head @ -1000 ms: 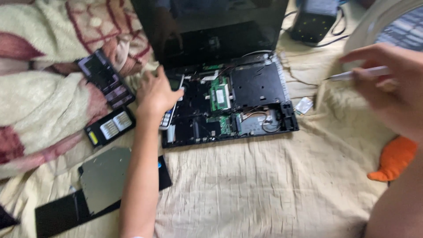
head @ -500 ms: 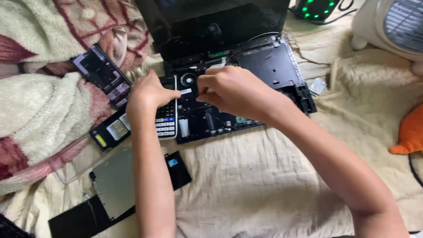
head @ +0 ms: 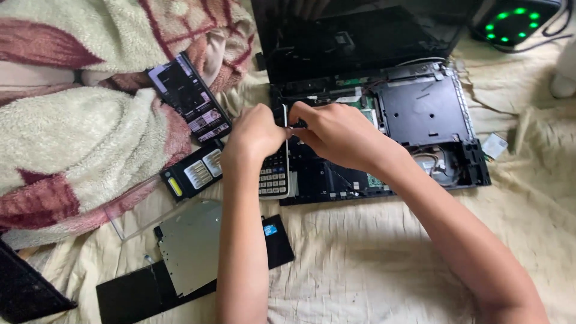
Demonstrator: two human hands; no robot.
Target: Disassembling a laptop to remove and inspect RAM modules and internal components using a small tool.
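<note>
- Fingers (head: 287, 123) of both my hands meet at the left rear corner of the opened black laptop base (head: 420, 114) with its bottom cover off; they are pinched nearly closed on a small dark part there, too hidden to identify.
- My left hand (head: 255, 132) curls in from the left; my right hand (head: 336, 135) crosses over the exposed green circuit board (head: 360, 103) to the same spot.
- That base lies on the cream bedsheet (head: 372, 252), its dark screen (head: 360, 36) folded back behind it.
- For this step, my judgement: keep the pull straight and light, brace one hand on the chassis, and avoid levering against the board.
- A grey-and-black keypad calculator (head: 275, 175) lies just beside the base, under my left wrist.
- Further left sit a black flat battery pack with silver labels (head: 193, 172) and a black smartphone (head: 189, 99) resting on the fluffy cream-and-maroon blanket (head: 72, 138).
- Near my left forearm lies a flat silver metal drive (head: 189, 243) on a black panel (head: 138, 294).
- A dark device with green lights (head: 516, 21) stands at far right.
</note>
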